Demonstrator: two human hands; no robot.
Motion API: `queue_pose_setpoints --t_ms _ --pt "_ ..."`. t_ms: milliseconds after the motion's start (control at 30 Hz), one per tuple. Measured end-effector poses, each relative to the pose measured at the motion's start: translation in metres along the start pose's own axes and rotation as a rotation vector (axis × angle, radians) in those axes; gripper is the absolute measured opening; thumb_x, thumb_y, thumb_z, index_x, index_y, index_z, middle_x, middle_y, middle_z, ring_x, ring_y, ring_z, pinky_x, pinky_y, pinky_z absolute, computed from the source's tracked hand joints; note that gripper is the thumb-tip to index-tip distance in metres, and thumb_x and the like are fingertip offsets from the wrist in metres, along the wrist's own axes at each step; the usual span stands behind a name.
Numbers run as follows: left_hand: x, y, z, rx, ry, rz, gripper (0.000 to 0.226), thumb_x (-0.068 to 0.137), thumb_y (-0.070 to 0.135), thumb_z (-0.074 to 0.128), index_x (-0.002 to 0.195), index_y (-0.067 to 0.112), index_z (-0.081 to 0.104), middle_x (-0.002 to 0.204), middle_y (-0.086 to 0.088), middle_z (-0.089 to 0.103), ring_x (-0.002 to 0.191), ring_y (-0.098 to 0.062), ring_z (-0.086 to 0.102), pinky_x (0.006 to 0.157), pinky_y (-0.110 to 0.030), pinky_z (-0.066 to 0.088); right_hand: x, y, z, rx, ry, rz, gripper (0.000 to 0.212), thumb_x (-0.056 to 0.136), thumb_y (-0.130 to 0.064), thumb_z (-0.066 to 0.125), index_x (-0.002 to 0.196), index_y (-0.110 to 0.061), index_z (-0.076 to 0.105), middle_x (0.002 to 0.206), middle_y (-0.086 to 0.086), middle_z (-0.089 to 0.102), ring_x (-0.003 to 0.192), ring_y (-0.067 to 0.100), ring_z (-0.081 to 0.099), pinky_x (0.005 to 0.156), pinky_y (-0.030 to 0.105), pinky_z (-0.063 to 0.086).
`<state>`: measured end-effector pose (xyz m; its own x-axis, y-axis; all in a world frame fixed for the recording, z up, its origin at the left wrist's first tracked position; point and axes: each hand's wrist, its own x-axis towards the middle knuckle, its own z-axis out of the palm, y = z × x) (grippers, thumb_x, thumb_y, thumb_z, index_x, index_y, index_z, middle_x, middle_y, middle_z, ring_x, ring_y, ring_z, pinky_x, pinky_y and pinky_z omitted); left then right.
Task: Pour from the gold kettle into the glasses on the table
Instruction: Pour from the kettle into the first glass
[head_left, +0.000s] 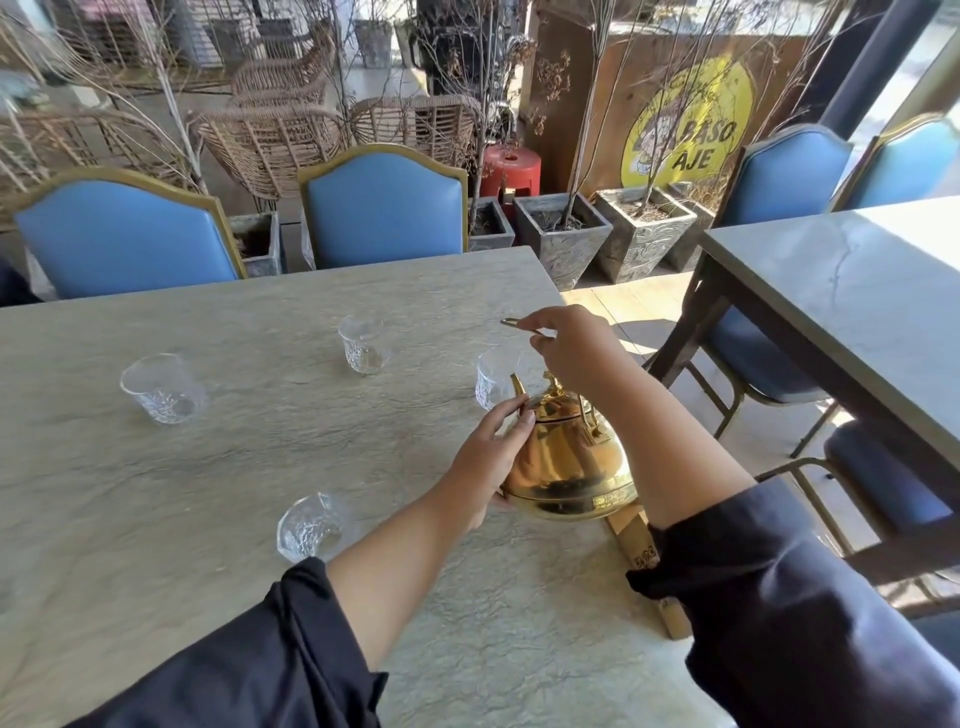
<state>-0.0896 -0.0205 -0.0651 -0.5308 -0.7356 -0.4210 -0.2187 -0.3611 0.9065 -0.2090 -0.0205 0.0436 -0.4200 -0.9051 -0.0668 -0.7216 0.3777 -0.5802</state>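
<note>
A gold kettle (569, 462) hangs just above the stone table (208, 467) near its right edge, spout pointing away toward a clear glass (493, 382) right behind it. My right hand (563, 345) is closed on the kettle's thin handle above the lid. My left hand (491, 452) presses against the kettle's left side and underside, steadying it. Three more clear patterned glasses stand on the table: one far left (163, 389), one at the middle back (361, 345), one near me (311, 527). All look empty.
Two blue padded chairs (384, 208) stand behind the table. A second table (852, 291) with blue chairs is at the right, across a narrow gap. A wooden block (631, 530) lies under the kettle at the table's right edge. Stone planters line the back.
</note>
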Motion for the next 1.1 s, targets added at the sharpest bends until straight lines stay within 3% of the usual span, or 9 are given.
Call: queue_pose_setpoints --t_ms 167,267,500,767,867,967,1100 --pt "-0.0005 -0.0005 -0.0011 -0.020 0.003 0.012 0.026 0.095 0.048 0.055 0.121 0.049 0.058 0.113 0.003 0.070 0.102 -0.019 0.070 0.085 -0.043 0.059 -0.0005 -0.0019 -0.0004 -0.010 0.000 -0.012 0.031 0.097 -0.011 0.048 0.124 -0.018 0.062 0.119 0.011 0.066 0.074 0.021 0.054 0.059 0.029 0.044" --pt "-0.0003 -0.0008 -0.0014 -0.032 0.005 0.011 0.031 0.095 0.048 0.055 0.126 0.046 0.058 0.109 0.003 0.071 0.101 -0.020 0.070 0.080 -0.042 0.060 0.0004 -0.0030 -0.0001 -0.016 -0.007 -0.015 0.032 0.097 -0.010 0.048 0.125 -0.018 0.061 0.120 0.012 0.065 0.073 0.021 0.054 0.052 0.026 0.041" --pt "0.0009 -0.0011 -0.0005 -0.057 0.008 0.013 0.025 0.095 0.047 0.056 0.120 0.047 0.060 0.103 0.005 0.072 0.099 -0.020 0.071 0.085 -0.045 0.059 -0.0005 -0.0037 -0.0018 0.001 -0.030 -0.010 0.034 0.098 -0.010 0.047 0.128 -0.016 0.059 0.103 0.014 0.066 0.074 0.021 0.051 0.049 0.019 0.037" --pt "0.0009 -0.0014 0.0000 -0.056 0.015 0.001 0.020 0.094 0.047 0.057 0.113 0.050 0.061 0.106 0.005 0.072 0.100 -0.020 0.071 0.088 -0.050 0.058 -0.0009 -0.0046 -0.0027 -0.016 -0.044 -0.006 0.034 0.098 -0.009 0.046 0.127 -0.017 0.060 0.112 0.016 0.068 0.057 0.015 0.049 0.048 0.021 0.039" --pt "0.0003 -0.0006 0.0008 -0.063 0.016 -0.003 0.026 0.094 0.047 0.057 0.120 0.046 0.062 0.109 0.004 0.071 0.101 -0.021 0.071 0.083 -0.050 0.059 -0.0014 -0.0070 -0.0055 -0.038 -0.057 -0.010 0.034 0.098 -0.011 0.045 0.128 -0.018 0.059 0.120 0.013 0.065 0.078 0.026 0.062 0.053 0.028 0.042" --pt "0.0005 0.0002 0.0019 -0.071 0.016 0.005 0.023 0.095 0.044 0.057 0.118 0.046 0.062 0.108 0.004 0.071 0.101 -0.020 0.071 0.088 -0.049 0.058 -0.0021 -0.0084 -0.0072 -0.044 -0.061 -0.007 0.034 0.098 -0.012 0.045 0.128 -0.017 0.059 0.123 0.012 0.064 0.096 0.030 0.065 0.064 0.026 0.043" --pt "-0.0006 0.0015 0.0033 -0.077 0.019 -0.007 0.022 0.096 0.044 0.057 0.117 0.047 0.061 0.105 0.006 0.071 0.099 -0.019 0.071 0.088 -0.050 0.058 -0.0016 -0.0097 -0.0092 -0.066 -0.073 -0.008 0.033 0.098 -0.012 0.045 0.127 -0.017 0.059 0.126 0.010 0.063 0.102 0.030 0.064 0.069 0.026 0.044"
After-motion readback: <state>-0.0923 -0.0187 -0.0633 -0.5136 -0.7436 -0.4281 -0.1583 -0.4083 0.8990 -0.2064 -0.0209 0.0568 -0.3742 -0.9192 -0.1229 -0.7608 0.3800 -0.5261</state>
